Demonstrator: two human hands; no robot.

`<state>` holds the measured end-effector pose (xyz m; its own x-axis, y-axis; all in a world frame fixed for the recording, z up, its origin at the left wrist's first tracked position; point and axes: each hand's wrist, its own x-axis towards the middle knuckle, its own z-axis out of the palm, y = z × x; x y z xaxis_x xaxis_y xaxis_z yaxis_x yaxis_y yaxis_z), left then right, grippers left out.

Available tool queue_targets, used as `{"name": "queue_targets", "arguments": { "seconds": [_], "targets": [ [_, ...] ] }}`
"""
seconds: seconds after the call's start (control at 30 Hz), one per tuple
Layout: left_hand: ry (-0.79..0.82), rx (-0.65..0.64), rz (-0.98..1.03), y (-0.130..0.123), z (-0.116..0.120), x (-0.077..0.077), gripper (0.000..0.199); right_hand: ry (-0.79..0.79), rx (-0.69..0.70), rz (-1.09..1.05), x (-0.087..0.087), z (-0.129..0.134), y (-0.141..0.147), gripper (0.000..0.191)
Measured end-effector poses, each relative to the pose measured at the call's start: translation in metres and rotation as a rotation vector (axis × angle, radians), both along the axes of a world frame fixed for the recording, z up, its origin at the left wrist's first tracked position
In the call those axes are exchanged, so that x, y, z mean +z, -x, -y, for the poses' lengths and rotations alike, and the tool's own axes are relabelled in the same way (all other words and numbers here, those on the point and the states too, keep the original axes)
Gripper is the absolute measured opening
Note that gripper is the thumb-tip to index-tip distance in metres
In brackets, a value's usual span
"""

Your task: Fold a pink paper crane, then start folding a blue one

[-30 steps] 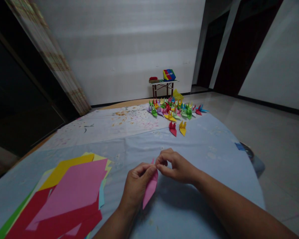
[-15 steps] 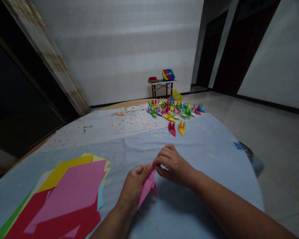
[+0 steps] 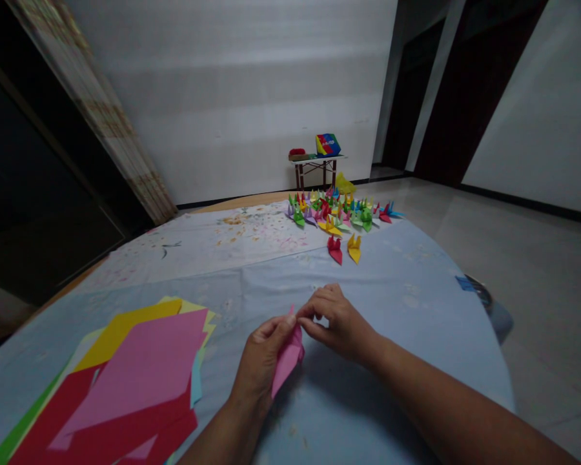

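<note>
A pink origami crane [image 3: 285, 367], partly folded, is tilted above the table in front of me. My left hand [image 3: 261, 354] is closed on it, the thumb pressing its upper part against the fingers. A thin pink point sticks up past the left thumb. My right hand [image 3: 336, 323] pinches at the upper right edge of the paper, thumb and index finger together. The exact spot of that pinch is small and partly hidden. Farther off stand a red crane [image 3: 335, 250] and a yellow crane [image 3: 354, 248], side by side.
Coloured paper sheets [image 3: 140, 361] lie in a loose pile at the left. Many finished cranes [image 3: 329, 213] crowd the far side of the round table, which has a pale blue cloth [image 3: 387, 290]. Behind it, a small table [image 3: 314, 159] carries a colourful box [image 3: 328, 145].
The pink crane has turned slightly in my left hand, and a thin point now shows above the thumb. My right fingertips have shifted a little along its upper edge.
</note>
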<state>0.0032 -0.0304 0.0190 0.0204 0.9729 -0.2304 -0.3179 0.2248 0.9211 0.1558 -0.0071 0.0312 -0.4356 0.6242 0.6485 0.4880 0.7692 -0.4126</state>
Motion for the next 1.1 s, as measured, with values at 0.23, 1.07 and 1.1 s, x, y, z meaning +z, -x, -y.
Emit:
{"name": "queue_targets", "arguments": {
  "seconds": [0.23, 1.07, 1.1],
  "targets": [
    [-0.015, 0.004, 0.020, 0.000, 0.001, 0.001, 0.024, 0.028, -0.015, 0.007, -0.002, 0.001, 0.003, 0.005],
    [-0.123, -0.094, -0.187, 0.002, 0.000, 0.000, 0.025, -0.088, -0.045, 0.124, 0.003, -0.003, -0.007, 0.007],
    [-0.128, -0.096, -0.196, 0.002, 0.000, -0.001, 0.025, -0.093, -0.043, 0.134, 0.003, -0.003, -0.007, 0.008]
  ]
}}
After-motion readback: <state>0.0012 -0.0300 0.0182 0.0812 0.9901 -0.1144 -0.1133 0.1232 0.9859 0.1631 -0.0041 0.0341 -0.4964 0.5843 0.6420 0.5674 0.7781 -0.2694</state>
